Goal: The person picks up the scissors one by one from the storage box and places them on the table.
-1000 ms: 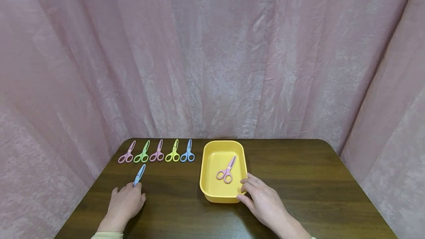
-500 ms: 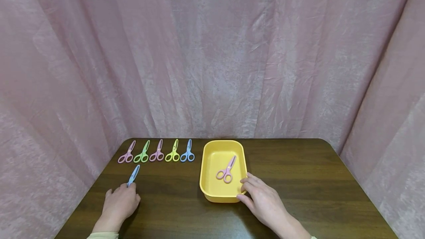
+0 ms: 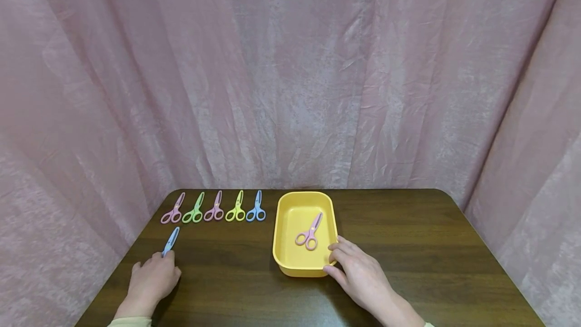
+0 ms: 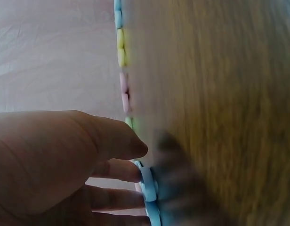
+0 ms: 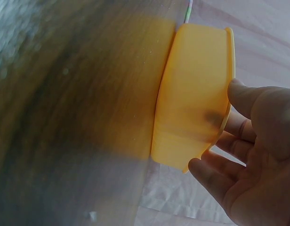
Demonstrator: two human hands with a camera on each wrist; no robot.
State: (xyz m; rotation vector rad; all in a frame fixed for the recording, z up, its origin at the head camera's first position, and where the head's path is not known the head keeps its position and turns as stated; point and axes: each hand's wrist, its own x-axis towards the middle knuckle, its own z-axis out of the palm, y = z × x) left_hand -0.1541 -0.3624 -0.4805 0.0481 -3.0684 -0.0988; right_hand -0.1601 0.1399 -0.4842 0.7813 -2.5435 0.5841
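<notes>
My left hand [image 3: 152,276] lies low over the left of the table, with its fingertips on the handles of light blue scissors [image 3: 170,240]. In the left wrist view, these fingers look fairly straight on the blue handle [image 4: 149,183], and the thumb stands apart from it. The handles are mostly hidden in the head view. My right hand [image 3: 360,274] holds the rim of a yellow tray [image 3: 282,233] at its right front, with fingers over the edge; the right wrist view shows the tray's outer wall [image 5: 197,80]. Pink scissors [image 3: 312,230] lie inside the tray.
Along the back left edge lies a row of scissors: pink [image 3: 173,209], green [image 3: 194,209], pink [image 3: 215,208], yellow [image 3: 236,208] and blue [image 3: 256,208]. The dark wooden table [image 3: 408,236] has a pink curtain [image 3: 290,74] behind it.
My left hand has slid the light blue scissors leftward across the table, to just in front of the leftmost pink scissors. The right hand and tray have stayed in place.
</notes>
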